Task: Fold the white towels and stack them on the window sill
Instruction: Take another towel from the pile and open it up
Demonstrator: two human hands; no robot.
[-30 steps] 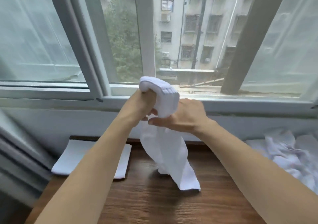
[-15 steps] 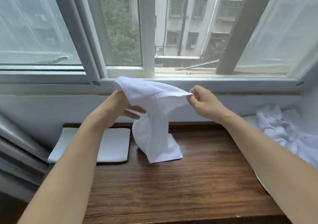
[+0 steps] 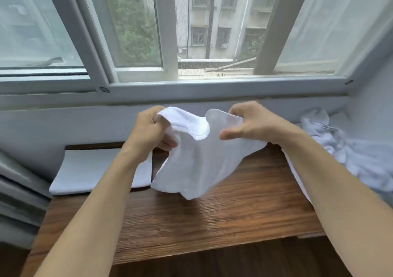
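White towel (image 3: pixel 197 166) gripped at its top edge by both hands (image 3: pixel 148 132) (image 3: pixel 253 125), bare wooden sill (image 3: pixel 212 219) beneath

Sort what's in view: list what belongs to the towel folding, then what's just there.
Job: held towel; left hand; right hand; folded towel; unfolded towel pile; wooden sill.
Just there: window frame; sheer curtain.

Both bare forearms reach forward and converge toward the white towel (image 3: pixel 200 159). The left hand (image 3: pixel 148 130) is curled into a fist round the towel's upper left edge, knuckles up. The right hand (image 3: pixel 253 123) pinches the towel's upper right corner with bent fingers (image 3: pixel 236 109), thumb stretched leftward across the cloth.
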